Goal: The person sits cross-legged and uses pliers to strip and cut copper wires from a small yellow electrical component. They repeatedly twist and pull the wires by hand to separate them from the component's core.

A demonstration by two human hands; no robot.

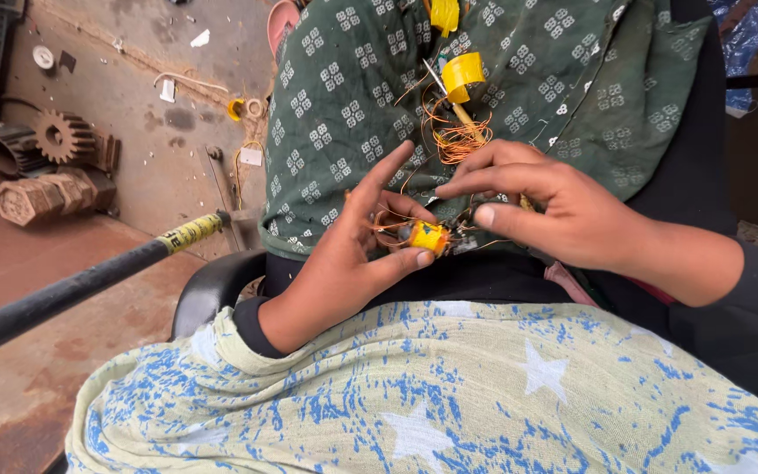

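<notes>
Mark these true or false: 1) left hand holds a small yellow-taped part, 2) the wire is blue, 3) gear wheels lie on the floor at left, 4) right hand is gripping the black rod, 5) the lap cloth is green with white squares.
1) True: the left hand pinches the small yellow-taped part with its fingers.
2) False: the wire is orange, copper-like.
3) True: gear wheels lie on the floor at upper left.
4) False: the right hand is at the wire by the part; the black rod lies untouched.
5) True: the green cloth has white square patterns.
</notes>
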